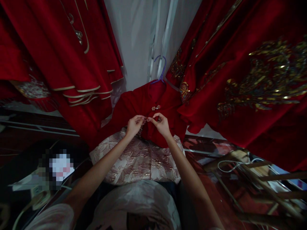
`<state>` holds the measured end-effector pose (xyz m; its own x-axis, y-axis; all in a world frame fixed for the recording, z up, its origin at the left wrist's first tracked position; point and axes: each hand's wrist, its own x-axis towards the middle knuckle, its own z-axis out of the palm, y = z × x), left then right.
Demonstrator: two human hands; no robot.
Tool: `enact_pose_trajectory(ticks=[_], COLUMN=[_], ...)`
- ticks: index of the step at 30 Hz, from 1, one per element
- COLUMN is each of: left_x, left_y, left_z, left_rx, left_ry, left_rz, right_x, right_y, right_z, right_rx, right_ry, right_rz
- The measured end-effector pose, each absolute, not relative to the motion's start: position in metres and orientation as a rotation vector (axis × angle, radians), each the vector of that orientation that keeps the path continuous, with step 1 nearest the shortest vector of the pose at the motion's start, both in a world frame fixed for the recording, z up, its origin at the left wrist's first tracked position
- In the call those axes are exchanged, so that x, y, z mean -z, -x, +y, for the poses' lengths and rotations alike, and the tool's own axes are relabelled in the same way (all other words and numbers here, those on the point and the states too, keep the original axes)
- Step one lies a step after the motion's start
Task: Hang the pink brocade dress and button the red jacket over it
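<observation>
A red jacket (129,103) lies spread in front of me on a purple hanger (164,68), its collar at the far end. My left hand (135,124) is closed in a pinch on a small ornate button fastening (147,119) at the jacket's front. From the other side, my right hand (162,124) pinches the same fastening between thumb and fingertips. Whether its two halves are joined is too small to tell. Just above sits another jewelled fastening (155,108). Below the jacket, a pale pink, shiny patterned cloth (144,159) covers my lap.
Red garments with gold edging (83,70) hang at the left. Another red garment with sequin embroidery (271,73) hangs at the right. A lit screen (61,167), partly blurred out, lies at the lower left. A wooden stool or rack (268,179) with a white cable stands lower right.
</observation>
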<state>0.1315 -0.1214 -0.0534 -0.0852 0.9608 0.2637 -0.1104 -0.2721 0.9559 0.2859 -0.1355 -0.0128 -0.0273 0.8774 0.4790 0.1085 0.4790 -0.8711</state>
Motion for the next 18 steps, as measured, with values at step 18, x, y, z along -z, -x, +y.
enact_pose_trajectory(ticks=[18], left_x=[0.047], left_y=[-0.137], left_z=[-0.130], left_rx=[-1.524], left_ry=[-1.152], left_rz=[0.932], right_x=[0.013], right_y=[-0.286], right_z=[-0.130], right_rx=[-0.526], right_ry=[1.126], right_rz=[-1.697])
